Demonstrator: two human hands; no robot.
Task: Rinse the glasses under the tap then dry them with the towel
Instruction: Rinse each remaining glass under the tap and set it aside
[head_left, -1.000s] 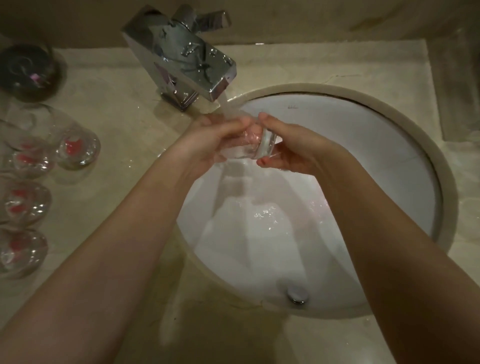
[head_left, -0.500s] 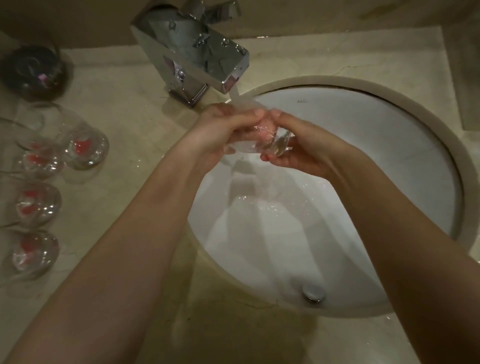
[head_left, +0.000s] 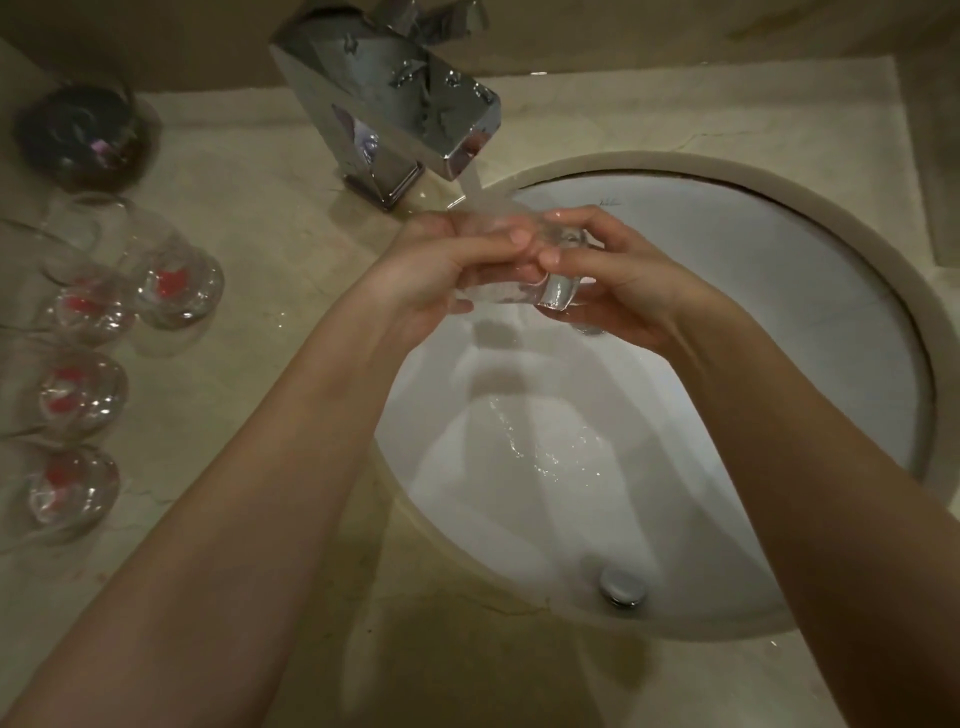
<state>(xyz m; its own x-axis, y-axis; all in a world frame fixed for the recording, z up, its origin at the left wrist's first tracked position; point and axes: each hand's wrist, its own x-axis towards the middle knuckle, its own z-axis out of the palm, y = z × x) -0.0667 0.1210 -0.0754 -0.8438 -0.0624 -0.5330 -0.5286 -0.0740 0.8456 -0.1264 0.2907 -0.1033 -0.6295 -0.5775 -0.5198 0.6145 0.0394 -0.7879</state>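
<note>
Left of the angular chrome tap (head_left: 395, 104), four clear glass tumblers with red-marked bases (head_left: 78, 395) stand on the beige marble worktop (head_left: 270, 218), beside a dark round glass vessel (head_left: 83, 135). Below the tap's spout, over the white oval basin (head_left: 779, 291), the left hand (head_left: 441, 265) and right hand (head_left: 618, 280) each curl a grip round one small clear glass (head_left: 550, 291), held tilted in the stream. Rinsing is in hand. The next move likely calls for shaking off water and finding the towel, which is not in view.
</note>
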